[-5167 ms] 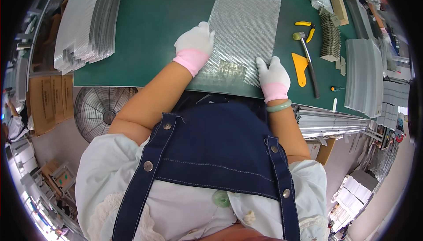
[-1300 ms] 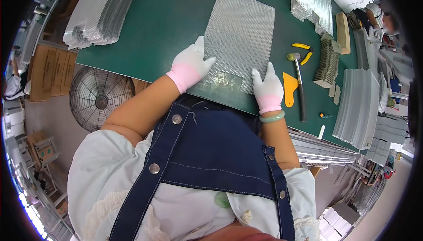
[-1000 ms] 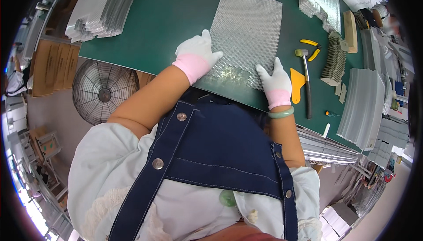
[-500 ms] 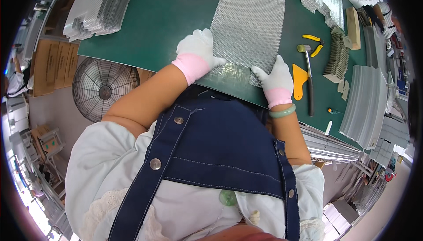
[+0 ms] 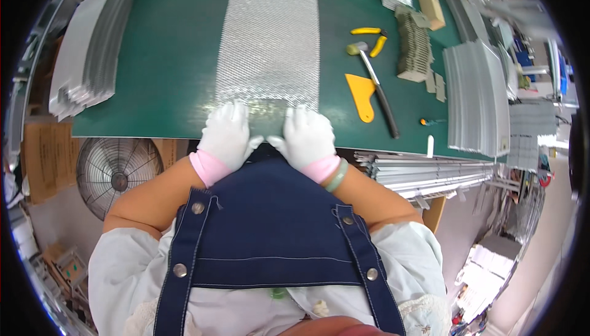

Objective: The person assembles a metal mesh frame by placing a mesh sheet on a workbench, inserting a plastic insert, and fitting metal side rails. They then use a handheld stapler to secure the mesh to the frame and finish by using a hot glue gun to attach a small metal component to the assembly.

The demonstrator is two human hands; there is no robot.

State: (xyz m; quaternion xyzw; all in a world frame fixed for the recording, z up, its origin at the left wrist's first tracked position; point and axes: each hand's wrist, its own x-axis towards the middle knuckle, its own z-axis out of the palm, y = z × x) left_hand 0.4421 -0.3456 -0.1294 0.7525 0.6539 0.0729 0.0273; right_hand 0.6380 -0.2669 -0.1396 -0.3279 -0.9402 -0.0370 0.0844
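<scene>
A silvery honeycomb mesh sheet point(image 5: 268, 47) lies flat on the green worktable point(image 5: 166, 47), with a notch in the middle of its near edge. My left hand point(image 5: 227, 133), in a white glove with a pink cuff, rests at the sheet's near left corner. At the near right corner is my right hand point(image 5: 307, 136), gloved the same way, a pale green bangle on its wrist. Both hands lie palm down, fingers stretched toward the sheet's edge and thumbs pointing inward at each other. Neither hand grips anything that I can see; the fingertips touch or nearly touch the mesh.
Right of the sheet lie yellow-handled pliers point(image 5: 375, 38), a hammer point(image 5: 377, 87), an orange scraper point(image 5: 362, 96) and a stack of small grey pieces point(image 5: 412, 44). Stacked mesh sheets stand at the left point(image 5: 92, 47) and right point(image 5: 476, 99). A floor fan point(image 5: 120, 179) stands below the table's left.
My view has swung, so the sheet now appears squarer and further left. Both hands have come off the sheet's sides to its near corners, closer together.
</scene>
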